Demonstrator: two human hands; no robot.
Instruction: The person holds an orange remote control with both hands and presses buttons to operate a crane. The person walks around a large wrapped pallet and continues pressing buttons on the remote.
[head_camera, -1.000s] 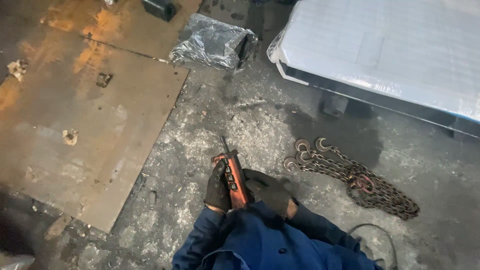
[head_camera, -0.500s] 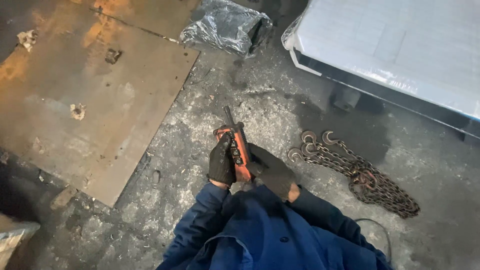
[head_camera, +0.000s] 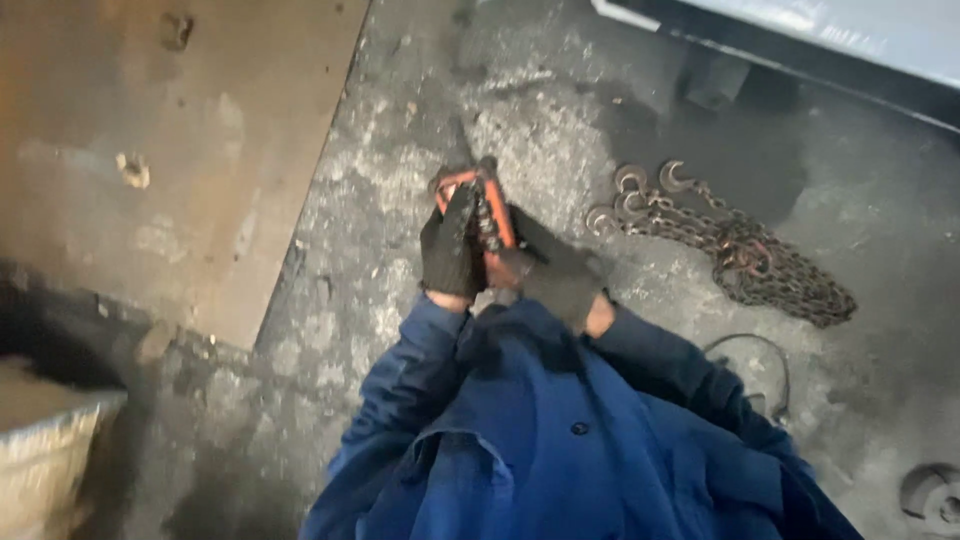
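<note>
I hold an orange hand-held control unit (head_camera: 487, 205) with dark buttons and a short dark stub at its far end, in front of my chest. My left hand (head_camera: 449, 250), in a black glove, wraps its left side. My right hand (head_camera: 560, 272), also black-gloved, grips its lower end from the right. Both blue sleeves of my work jacket (head_camera: 560, 440) fill the bottom of the view. The frame is blurred by head motion.
A rusty chain with several hooks (head_camera: 735, 245) lies heaped on the grimy concrete floor to the right. A rusty steel plate (head_camera: 150, 150) covers the floor at left. A dark-framed white slab (head_camera: 800, 45) sits top right. A pale container (head_camera: 45, 455) is bottom left.
The view has swung down and right; the black plastic bundle has left the frame and the chain sits higher. Both hands stay on the orange control unit.
</note>
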